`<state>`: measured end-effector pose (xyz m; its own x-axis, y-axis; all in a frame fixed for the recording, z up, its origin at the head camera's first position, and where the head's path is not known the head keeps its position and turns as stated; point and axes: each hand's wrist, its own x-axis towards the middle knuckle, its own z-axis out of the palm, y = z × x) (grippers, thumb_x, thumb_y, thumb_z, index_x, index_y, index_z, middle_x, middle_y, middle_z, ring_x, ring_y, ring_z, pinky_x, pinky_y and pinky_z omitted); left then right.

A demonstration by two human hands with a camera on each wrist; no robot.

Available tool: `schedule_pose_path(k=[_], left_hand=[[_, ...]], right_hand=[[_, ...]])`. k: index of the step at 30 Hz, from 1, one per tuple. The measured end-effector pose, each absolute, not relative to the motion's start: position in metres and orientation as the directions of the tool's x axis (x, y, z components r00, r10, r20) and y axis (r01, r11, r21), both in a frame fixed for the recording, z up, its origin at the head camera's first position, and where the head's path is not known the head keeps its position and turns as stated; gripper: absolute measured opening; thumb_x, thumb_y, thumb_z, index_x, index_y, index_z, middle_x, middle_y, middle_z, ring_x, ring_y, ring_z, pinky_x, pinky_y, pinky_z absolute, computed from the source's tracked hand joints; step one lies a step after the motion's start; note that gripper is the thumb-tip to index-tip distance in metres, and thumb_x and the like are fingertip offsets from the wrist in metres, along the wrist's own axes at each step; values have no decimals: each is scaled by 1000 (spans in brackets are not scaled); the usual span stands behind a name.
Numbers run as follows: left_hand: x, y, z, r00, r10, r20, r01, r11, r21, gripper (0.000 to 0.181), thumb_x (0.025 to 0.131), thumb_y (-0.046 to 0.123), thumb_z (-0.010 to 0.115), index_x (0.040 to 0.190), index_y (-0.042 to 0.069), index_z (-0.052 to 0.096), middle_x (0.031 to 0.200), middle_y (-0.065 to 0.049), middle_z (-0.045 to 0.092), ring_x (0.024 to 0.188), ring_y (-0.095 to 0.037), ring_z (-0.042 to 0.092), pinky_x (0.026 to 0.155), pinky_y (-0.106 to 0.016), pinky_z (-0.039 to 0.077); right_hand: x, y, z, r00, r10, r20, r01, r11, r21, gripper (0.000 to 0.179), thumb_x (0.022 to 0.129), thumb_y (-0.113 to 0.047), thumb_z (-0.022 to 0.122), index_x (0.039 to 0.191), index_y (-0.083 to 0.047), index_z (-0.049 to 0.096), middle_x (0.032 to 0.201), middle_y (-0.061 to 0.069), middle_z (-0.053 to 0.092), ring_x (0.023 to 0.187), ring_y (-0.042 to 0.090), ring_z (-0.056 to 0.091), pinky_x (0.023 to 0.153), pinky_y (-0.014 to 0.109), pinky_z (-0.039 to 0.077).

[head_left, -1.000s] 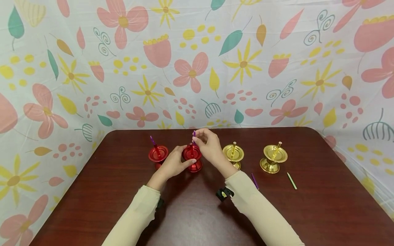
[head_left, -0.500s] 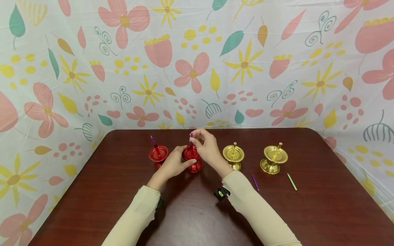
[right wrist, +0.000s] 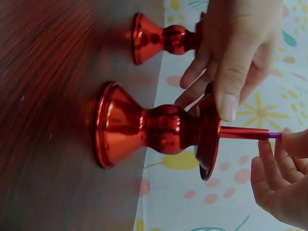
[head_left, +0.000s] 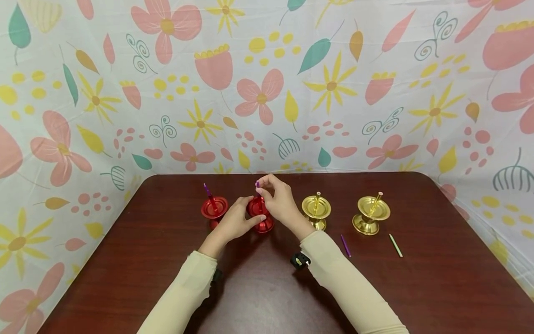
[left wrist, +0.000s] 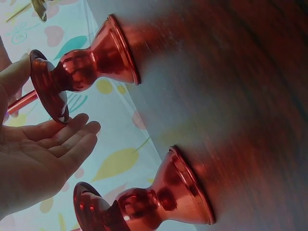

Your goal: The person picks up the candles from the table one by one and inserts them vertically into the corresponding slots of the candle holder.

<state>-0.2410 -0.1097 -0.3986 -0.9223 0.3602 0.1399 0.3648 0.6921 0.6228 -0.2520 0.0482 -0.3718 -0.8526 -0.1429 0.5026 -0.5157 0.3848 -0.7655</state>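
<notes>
A shiny red candle holder (head_left: 264, 226) stands upright near the middle of the table. My left hand (head_left: 233, 223) grips the rim of its dish between thumb and fingers, as the left wrist view shows. Above it, my right hand (head_left: 281, 200) pinches a thin purple candle (right wrist: 275, 135) between thumb and fingertips. In the right wrist view the candle's lower end meets the mouth of the holder's slim red tube (right wrist: 243, 133). To the left, a second red candle holder (head_left: 214, 209) carries a purple candle (head_left: 207, 190), tilted slightly, in its tube.
Two gold candle holders (head_left: 316, 208) (head_left: 373, 209), their tubes without candles, stand to the right. A purple candle (head_left: 346, 246) and a pale green candle (head_left: 396, 245) lie on the dark wooden table (head_left: 267, 287) before them. Behind hangs a flower-patterned cloth (head_left: 267, 93).
My right hand has shifted a little left, bringing the purple candle over the red holder's tube and then slightly lower. My left hand keeps its place on the dish rim.
</notes>
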Motion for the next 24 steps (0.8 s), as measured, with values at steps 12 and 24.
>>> schedule_pose_path(k=[12,24], left_hand=[[-242,-109,-401,-922,358,149,368,689,624,71,86,27,74,137,-10,42,130,-24,51,117,-32,52,102,-44,42],[-239,-109,-400,-921,358,153,368,670,645,71,87,26,73,137,-12,40,129,-25,50,118,-34,52,101,-46,42]], right_hand=[[-251,48,-374,-847,-163,506,-524,409,-747,12,90,0,64,99,-4,60,94,9,65,95,23,62,91,40,49],[-246,49,-369,-786,-239,570,-605,485,-632,18,90,3,62,108,1,59,95,11,60,91,23,59,84,39,52]])
